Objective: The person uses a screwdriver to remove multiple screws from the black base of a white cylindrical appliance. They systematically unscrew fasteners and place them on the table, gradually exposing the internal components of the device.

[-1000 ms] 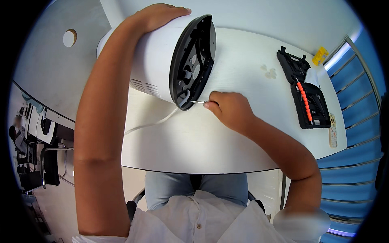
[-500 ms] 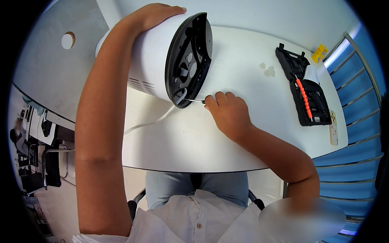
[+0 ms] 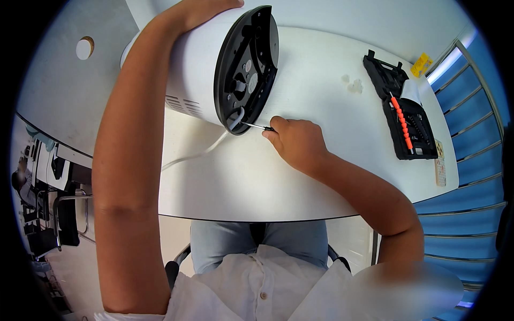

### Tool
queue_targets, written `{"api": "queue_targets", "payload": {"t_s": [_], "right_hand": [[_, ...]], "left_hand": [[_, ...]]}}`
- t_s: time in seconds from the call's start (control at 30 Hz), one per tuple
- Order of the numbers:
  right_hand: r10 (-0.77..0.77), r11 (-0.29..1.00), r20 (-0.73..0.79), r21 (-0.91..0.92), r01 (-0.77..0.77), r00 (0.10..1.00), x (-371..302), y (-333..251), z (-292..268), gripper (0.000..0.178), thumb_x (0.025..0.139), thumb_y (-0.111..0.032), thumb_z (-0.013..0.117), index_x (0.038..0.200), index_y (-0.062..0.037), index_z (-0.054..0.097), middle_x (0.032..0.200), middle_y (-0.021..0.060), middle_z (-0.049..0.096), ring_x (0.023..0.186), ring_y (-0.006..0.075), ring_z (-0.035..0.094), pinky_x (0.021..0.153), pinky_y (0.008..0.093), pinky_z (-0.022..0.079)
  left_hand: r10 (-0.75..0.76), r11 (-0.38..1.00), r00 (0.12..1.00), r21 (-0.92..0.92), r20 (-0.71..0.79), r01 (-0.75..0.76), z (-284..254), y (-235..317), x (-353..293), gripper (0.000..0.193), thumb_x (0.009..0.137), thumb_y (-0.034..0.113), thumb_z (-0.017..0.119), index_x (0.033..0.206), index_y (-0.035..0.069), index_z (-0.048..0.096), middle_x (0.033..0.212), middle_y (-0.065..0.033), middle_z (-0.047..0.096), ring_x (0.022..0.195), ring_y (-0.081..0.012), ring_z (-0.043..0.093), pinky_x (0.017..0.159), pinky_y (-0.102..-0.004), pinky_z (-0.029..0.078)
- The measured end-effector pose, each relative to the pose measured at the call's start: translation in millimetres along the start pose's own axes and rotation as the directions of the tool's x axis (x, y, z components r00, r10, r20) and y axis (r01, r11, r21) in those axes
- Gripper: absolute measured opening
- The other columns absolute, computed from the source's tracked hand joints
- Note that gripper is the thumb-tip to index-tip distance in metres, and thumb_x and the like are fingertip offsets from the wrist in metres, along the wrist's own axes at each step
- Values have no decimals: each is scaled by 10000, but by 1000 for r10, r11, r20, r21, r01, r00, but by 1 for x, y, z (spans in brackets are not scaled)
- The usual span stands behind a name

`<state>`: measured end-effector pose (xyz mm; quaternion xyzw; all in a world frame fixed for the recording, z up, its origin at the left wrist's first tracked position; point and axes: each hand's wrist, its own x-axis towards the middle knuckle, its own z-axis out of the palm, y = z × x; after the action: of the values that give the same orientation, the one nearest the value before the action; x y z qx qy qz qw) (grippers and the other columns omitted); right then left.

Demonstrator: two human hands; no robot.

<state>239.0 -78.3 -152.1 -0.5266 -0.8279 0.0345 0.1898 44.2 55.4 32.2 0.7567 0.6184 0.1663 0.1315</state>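
A white rounded appliance (image 3: pixel 195 69) lies on its side, its black base (image 3: pixel 234 91) turned to the right. My left hand (image 3: pixel 206 9) lies over the far side of its body, fingers stretched out and partly cut off by the upper edge. My right hand (image 3: pixel 299 140) is closed round the dark handle of a screwdriver (image 3: pixel 259 127). The thin metal shaft points left, with its tip at the near end of the base, beside the white power cord (image 3: pixel 201 154). Whether the tip sits in a screw is too small to tell.
An opened black tool case (image 3: pixel 402 120) lies at the right, with an orange flexible shaft (image 3: pixel 401 123) across it. Beside it are a remote control (image 3: pixel 440 166) and a yellow object (image 3: pixel 421 64). Small translucent pieces (image 3: pixel 353 84) rest on the white table (image 3: pixel 241 187). Metal railings (image 3: pixel 471 152) stand at right.
My right hand's fingers have curled more tightly round the screwdriver handle, and its shaft is tilted a little differently. The whole view has shifted slightly; my left hand stays on the appliance.
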Motion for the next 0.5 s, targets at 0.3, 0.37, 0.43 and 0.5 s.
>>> {"api": "queue_targets", "payload": {"t_s": [0.3,0.37,0.43,0.5], "right_hand": [[86,688,520,586,-428,850,21,10,-14,335,944,-287,546,731,-31,521,573,25,453,443,136,328,439,300,295],[148,515,716,533,-671,683,25,6,-25,337,948,-295,539,725,-44,512,556,-16,397,455,87,271,418,265,230],[52,388,787,552,-738,615,26,13,-30,337,952,-306,530,728,-55,509,533,-24,370,448,75,245,416,249,186],[-1,328,813,550,-768,582,27,15,-32,342,954,-319,524,732,-59,508,513,-27,354,439,70,230,415,241,165]], "left_hand": [[56,998,998,9,-19,-55,0,-10,-1,627,874,540,487,1205,27,630,1232,-234,601,1143,-342,573,1013,-381,397],[78,996,997,33,-27,-77,1,-15,0,636,872,550,482,1200,26,632,1230,-238,600,1145,-351,570,1014,-380,395],[87,995,996,60,-29,-85,2,-16,0,646,870,561,477,1194,25,634,1230,-242,599,1148,-363,566,1014,-379,393],[87,996,996,33,-38,-85,3,-20,0,615,866,573,476,1172,69,649,1164,-200,628,1050,-320,596,957,-363,425]]}}
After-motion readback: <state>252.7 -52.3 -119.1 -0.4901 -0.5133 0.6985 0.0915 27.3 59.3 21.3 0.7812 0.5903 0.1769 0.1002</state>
